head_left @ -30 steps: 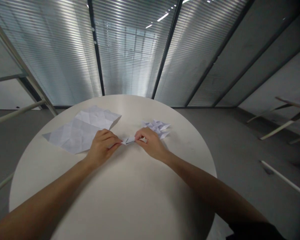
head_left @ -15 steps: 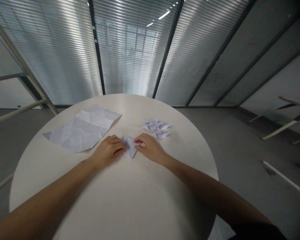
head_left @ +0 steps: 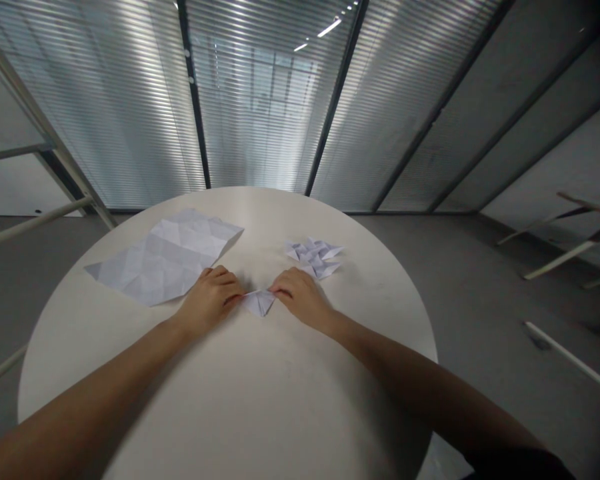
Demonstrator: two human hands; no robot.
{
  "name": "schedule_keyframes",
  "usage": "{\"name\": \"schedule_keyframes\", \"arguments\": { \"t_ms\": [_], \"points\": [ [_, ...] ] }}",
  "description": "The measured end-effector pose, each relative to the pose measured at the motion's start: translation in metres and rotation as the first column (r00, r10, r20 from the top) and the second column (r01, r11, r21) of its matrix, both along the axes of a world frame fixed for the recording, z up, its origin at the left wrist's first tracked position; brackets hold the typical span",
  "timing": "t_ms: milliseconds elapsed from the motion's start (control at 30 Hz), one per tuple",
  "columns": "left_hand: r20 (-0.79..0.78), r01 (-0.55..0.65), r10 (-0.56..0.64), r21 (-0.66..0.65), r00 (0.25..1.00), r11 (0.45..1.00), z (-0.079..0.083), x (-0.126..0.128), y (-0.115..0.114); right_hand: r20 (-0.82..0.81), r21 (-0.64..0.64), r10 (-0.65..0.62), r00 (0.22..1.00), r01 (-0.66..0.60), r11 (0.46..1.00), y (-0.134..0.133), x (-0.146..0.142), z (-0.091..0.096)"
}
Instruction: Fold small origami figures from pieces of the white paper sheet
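A small folded piece of white paper [head_left: 260, 303] lies on the round white table [head_left: 260, 413] between my two hands. My left hand [head_left: 211, 300] pinches its left corner with curled fingers. My right hand [head_left: 299, 297] presses down on its right corner, fingers also curled. The piece points a triangular tip toward me.
A large creased sheet of white paper [head_left: 163, 257] lies flat at the left back of the table. A small heap of folded paper pieces [head_left: 314, 257] sits just behind my right hand. Beyond the table stand slatted glass walls, with grey floor all round.
The folded paper was held up between my fingertips a second ago; it now lies flat on the table, turned so a triangular tip faces me, with both hands pressing its corners.
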State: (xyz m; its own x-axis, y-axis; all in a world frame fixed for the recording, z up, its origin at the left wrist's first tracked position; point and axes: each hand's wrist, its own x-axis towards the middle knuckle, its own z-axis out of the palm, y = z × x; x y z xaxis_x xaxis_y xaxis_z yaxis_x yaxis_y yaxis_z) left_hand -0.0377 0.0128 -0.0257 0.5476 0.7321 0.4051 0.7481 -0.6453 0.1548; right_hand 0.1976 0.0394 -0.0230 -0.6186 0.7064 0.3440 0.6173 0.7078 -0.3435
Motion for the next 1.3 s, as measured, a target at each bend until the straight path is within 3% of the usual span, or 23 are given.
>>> {"name": "schedule_keyframes", "arguments": {
  "t_ms": [133, 233, 433, 700, 933, 1067, 1200, 1300],
  "points": [
    [-0.167, 0.175, -0.164, 0.050, 0.972, 0.983, 0.012, 0.000, -0.008, 0.178, 0.116, 0.155, 0.972, -0.177, 0.977, -0.003, 0.009, -0.001],
    [-0.239, 0.213, -0.194, 0.055, 0.951, 0.976, 0.018, 0.003, -0.011, 0.240, 0.131, 0.219, 0.946, -0.255, 0.958, -0.008, 0.010, 0.003],
    [-0.299, 0.193, -0.149, 0.125, 0.943, 0.973, 0.013, 0.007, -0.008, 0.297, 0.127, 0.227, 0.928, -0.274, 0.953, -0.015, 0.003, 0.013],
    [-0.358, 0.279, -0.183, 0.238, 0.915, 0.930, 0.003, 0.007, -0.007, 0.464, 0.330, 0.200, 0.863, -0.378, 0.865, -0.007, -0.002, -0.001],
    [-0.236, 0.231, -0.186, 0.183, 0.954, 0.956, 0.006, 0.009, -0.007, 0.397, 0.349, 0.169, 0.902, -0.319, 0.881, -0.007, -0.003, -0.004],
    [-0.280, 0.270, -0.204, 0.224, 0.938, 0.936, 0.006, 0.010, -0.005, 0.335, 0.316, 0.209, 0.919, -0.319, 0.894, -0.006, -0.003, -0.003],
    [-0.328, 0.318, -0.219, 0.286, 0.919, 0.904, 0.004, 0.011, -0.006, 0.246, 0.241, 0.235, 0.940, -0.294, 0.925, -0.006, -0.003, 0.001],
    [-0.245, 0.238, -0.173, 0.267, 0.954, 0.934, 0.002, 0.010, -0.007, 0.101, 0.118, 0.249, 0.963, -0.260, 0.958, -0.007, -0.002, 0.004]
  ]
}}
